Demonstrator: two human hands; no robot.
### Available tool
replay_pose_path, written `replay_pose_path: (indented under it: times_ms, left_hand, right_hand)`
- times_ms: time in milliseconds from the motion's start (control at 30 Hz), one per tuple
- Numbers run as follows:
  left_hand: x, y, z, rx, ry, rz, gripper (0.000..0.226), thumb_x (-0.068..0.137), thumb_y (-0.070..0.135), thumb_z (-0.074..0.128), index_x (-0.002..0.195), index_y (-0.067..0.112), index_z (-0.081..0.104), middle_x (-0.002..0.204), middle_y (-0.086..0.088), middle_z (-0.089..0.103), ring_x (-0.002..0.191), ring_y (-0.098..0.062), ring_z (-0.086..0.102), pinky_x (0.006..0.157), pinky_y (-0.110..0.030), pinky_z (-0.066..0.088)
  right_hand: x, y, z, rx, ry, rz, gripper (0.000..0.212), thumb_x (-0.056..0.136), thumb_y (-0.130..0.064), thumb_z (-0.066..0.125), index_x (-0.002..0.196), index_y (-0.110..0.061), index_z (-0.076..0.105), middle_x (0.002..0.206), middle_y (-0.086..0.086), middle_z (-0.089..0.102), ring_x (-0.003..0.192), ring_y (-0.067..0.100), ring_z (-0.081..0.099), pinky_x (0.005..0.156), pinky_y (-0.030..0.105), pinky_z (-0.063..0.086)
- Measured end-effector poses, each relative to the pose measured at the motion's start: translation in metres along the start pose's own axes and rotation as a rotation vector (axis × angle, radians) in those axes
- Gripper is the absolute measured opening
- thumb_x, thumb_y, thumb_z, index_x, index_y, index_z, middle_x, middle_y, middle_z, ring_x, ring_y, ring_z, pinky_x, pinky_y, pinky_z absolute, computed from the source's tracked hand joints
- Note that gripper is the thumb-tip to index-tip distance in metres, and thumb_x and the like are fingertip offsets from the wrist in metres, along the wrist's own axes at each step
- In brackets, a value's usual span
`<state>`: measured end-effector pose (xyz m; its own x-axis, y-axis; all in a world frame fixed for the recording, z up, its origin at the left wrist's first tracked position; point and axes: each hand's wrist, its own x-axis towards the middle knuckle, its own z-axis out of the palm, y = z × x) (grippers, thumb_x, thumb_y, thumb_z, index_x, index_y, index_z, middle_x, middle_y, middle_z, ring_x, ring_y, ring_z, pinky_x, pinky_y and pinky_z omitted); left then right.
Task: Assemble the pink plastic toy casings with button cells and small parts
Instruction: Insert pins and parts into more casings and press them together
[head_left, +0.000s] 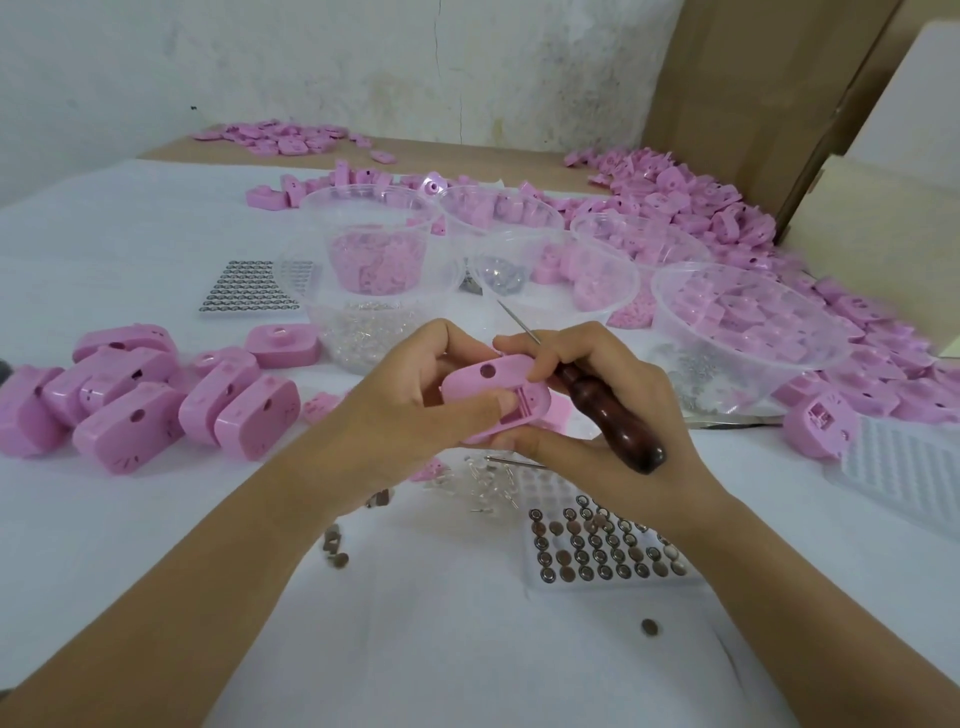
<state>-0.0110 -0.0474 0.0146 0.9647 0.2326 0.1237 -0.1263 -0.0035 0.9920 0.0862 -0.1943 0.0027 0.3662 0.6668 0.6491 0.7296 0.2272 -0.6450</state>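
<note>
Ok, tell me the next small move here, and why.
Probably drop the right hand to the button cell tray for a cell: the left hand holds the pink casing slot-up, and the wooden-handled tool sits parked, tip pointing away.

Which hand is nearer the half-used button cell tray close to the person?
Right. The right hand, gripping the wooden-handled tool, sits beyond the button cell tray, its wrist above the tray's far edge. The left hand, holding the pink casing, is to the tray's left.
</note>
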Motion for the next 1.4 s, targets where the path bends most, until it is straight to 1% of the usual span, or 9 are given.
replay_pose_path:
  times_ms: [167, 333, 500, 633, 700, 767, 867, 933, 1400]
  left_hand:
    - [-0.002, -0.002, -0.001, 0.085, -0.040, 0.045, 0.026, 0.079, 0.032, 0.070, 0.092, 0.016, 0.054, 0.082, 0.007, 0.072, 0.078, -0.007, 0.068, 0.070, -0.019, 0.054]
    - [-0.005, -0.003, -0.013, 0.402, -0.094, 0.142, 0.050, 0.058, 0.045, 0.074, 0.103, 0.032, 0.055, 0.109, 0.005, 0.060, 0.106, -0.014, 0.060, 0.091, -0.040, 0.050]
    - [-0.009, -0.007, -0.015, 0.445, -0.120, 0.156, 0.047, 0.059, 0.030, 0.086, 0.093, 0.023, 0.055, 0.103, 0.000, 0.061, 0.100, -0.014, 0.060, 0.087, -0.025, 0.049]
    - [-0.016, -0.010, -0.019, 0.456, -0.151, 0.138, 0.038, 0.056, 0.035, 0.088, 0.082, 0.026, 0.061, 0.093, 0.008, 0.062, 0.088, -0.013, 0.063, 0.077, -0.017, 0.049]
    - [-0.022, -0.013, -0.021, 0.494, -0.194, 0.131, 0.036, 0.054, 0.037, 0.084, 0.082, 0.032, 0.062, 0.091, 0.016, 0.059, 0.086, -0.007, 0.061, 0.075, -0.013, 0.046]
    - [-0.026, -0.015, -0.022, 0.528, -0.248, 0.122, 0.034, 0.057, 0.036, 0.082, 0.084, 0.034, 0.061, 0.092, 0.021, 0.057, 0.087, -0.004, 0.059, 0.075, -0.009, 0.043]
    - [-0.031, -0.017, -0.021, 0.615, -0.318, 0.131, 0.032, 0.062, 0.036, 0.082, 0.085, 0.035, 0.060, 0.094, 0.019, 0.055, 0.090, -0.003, 0.054, 0.075, -0.004, 0.037]
    - [-0.033, -0.018, -0.021, 0.672, -0.354, 0.129, 0.029, 0.065, 0.035, 0.079, 0.085, 0.038, 0.059, 0.094, 0.018, 0.053, 0.090, -0.002, 0.051, 0.073, -0.003, 0.034]
    - [-0.030, -0.019, -0.024, 0.787, -0.430, 0.171, 0.030, 0.066, 0.044, 0.074, 0.089, 0.038, 0.055, 0.091, 0.023, 0.046, 0.091, 0.006, 0.041, 0.072, -0.002, 0.028]
  right_hand:
    - [0.001, 0.004, -0.004, 0.020, -0.019, 0.012, 0.037, 0.071, -0.017, 0.080, 0.095, -0.019, 0.053, 0.109, -0.002, 0.066, 0.105, 0.015, 0.064, 0.085, 0.041, 0.053]
    - [0.000, 0.009, -0.006, 0.021, -0.065, 0.031, 0.036, 0.073, -0.023, 0.078, 0.096, -0.017, 0.053, 0.111, -0.009, 0.065, 0.102, 0.014, 0.064, 0.083, 0.042, 0.054]
    - [0.001, 0.007, -0.009, 0.029, -0.164, 0.146, 0.036, 0.072, -0.018, 0.080, 0.097, -0.012, 0.054, 0.106, -0.006, 0.066, 0.100, 0.012, 0.065, 0.081, 0.043, 0.054]
    - [-0.003, 0.000, -0.009, 0.009, -0.250, 0.177, 0.028, 0.078, -0.025, 0.073, 0.096, -0.009, 0.059, 0.098, 0.010, 0.065, 0.091, 0.031, 0.064, 0.077, 0.053, 0.051]
    - [-0.007, -0.003, -0.013, 0.114, -0.167, 0.215, 0.018, 0.086, -0.030, 0.058, 0.090, -0.015, 0.067, 0.089, 0.009, 0.068, 0.083, 0.027, 0.065, 0.074, 0.045, 0.055]
    - [-0.009, -0.003, -0.017, 0.386, 0.003, 0.342, 0.032, 0.088, -0.027, 0.045, 0.076, -0.019, 0.074, 0.069, 0.003, 0.066, 0.062, 0.018, 0.059, 0.053, 0.029, 0.050]
    - [-0.015, -0.001, -0.019, 0.665, 0.117, 0.544, 0.030, 0.072, -0.012, 0.039, 0.062, -0.016, 0.067, 0.049, 0.007, 0.054, 0.039, 0.017, 0.042, 0.041, 0.016, 0.029]
    - [-0.017, 0.000, -0.017, 0.683, 0.082, 0.597, 0.027, 0.065, -0.006, 0.036, 0.055, -0.017, 0.059, 0.046, 0.009, 0.054, 0.034, 0.015, 0.041, 0.040, 0.011, 0.031]
    - [-0.027, -0.001, -0.008, 0.615, -0.087, 0.607, 0.034, 0.065, 0.001, 0.034, 0.052, -0.015, 0.061, 0.050, 0.016, 0.060, 0.038, 0.021, 0.052, 0.041, 0.019, 0.042]
